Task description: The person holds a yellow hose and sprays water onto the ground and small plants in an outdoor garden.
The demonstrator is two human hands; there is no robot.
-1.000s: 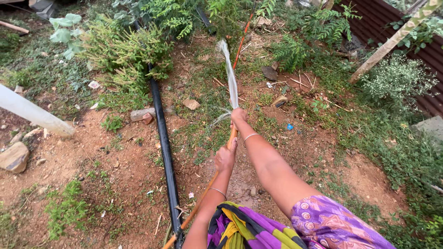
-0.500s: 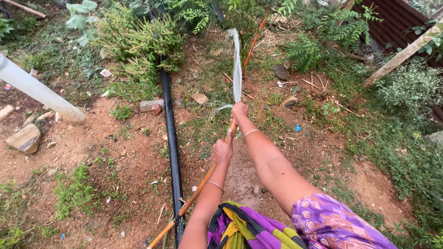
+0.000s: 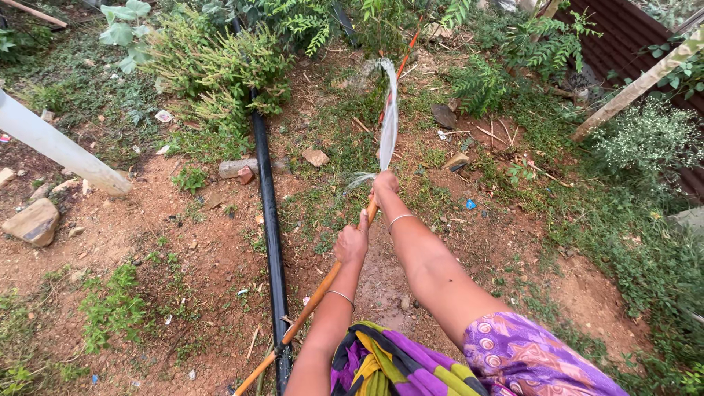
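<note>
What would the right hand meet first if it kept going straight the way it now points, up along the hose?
Probably nothing solid at first. The right hand grips the tip of the orange hose, and only the water jet lies in that line. Beyond it are low grass and the bushes, though depth is unclear.

Open bare soil around the hands, black pipe [image 3: 268,220] just left, shrubs [image 3: 220,66] beyond.

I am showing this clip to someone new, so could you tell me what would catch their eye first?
Most striking is the jet of water arcing up the middle from an orange hose, gripped at its tip by the right hand and further back by the left hand. To the left, a black pipe runs across the red soil toward green shrubs at the top.
</note>
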